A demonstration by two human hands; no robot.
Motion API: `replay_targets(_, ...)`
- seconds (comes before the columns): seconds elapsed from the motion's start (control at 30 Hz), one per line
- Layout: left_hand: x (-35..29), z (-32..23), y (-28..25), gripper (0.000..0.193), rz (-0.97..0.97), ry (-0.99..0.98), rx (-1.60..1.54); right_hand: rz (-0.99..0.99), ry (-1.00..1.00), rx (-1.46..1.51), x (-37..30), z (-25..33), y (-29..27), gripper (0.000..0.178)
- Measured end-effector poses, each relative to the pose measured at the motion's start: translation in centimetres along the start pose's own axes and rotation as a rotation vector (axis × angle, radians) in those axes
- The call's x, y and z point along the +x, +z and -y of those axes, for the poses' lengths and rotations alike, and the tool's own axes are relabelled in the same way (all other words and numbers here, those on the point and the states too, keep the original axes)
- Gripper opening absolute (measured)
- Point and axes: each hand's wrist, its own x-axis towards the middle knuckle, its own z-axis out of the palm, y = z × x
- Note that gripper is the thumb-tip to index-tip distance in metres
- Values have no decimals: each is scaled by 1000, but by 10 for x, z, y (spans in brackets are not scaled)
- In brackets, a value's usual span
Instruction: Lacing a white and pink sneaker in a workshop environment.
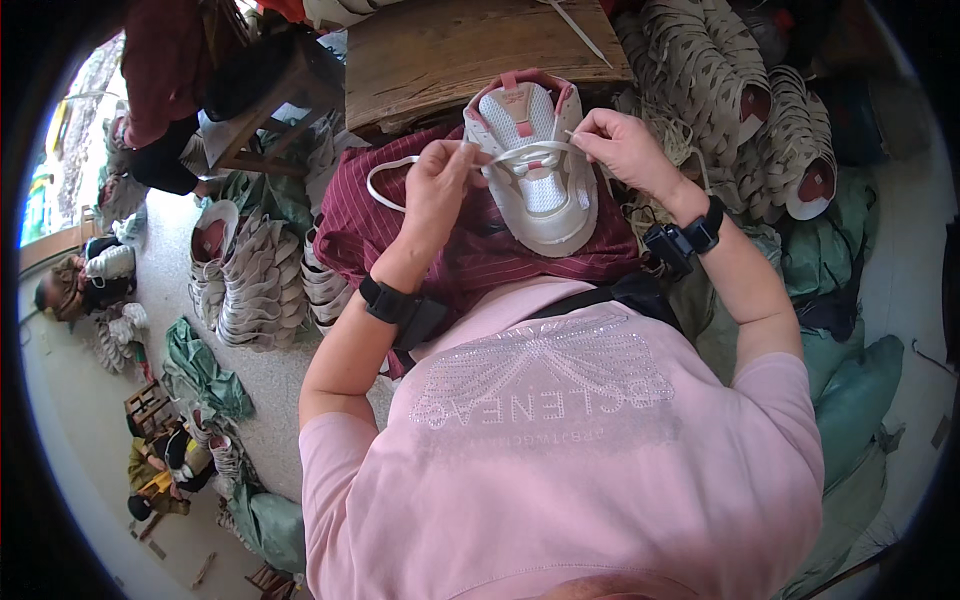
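Note:
A white and pink shoe upper lies on my lap over dark red striped cloth, its toe toward me. A white shoelace crosses its lower eyelets and loops out at the left. At the upper's left edge my left hand is closed, pinching the lace between thumb and fingers. My right hand pinches a lace end just off the right eyelet edge. The pink-lined opening of the upper faces away from me, against the bench.
A wooden bench stands just ahead, with a thin pointed tool on it. Nested shoe uppers pile up at left and far right. Green sacks lie to the right. Other people sit at the left.

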Motion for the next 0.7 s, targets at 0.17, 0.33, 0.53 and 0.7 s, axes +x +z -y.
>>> replay_targets(0.17,-4,5,7,24,81,-79,35,33,12,-244,15,9,-2,15)
replay_targets(0.33,0,11,5,25,52,-73,94,-11,-271,-871,22,35,10,13)
replay_targets(0.53,7,4,7,22,38,-137,88,57,-667,-1343,25,41,29,9)
replay_targets(0.7,20,6,5,19,4,-156,229,162,-673,-1310,30,52,23,9)
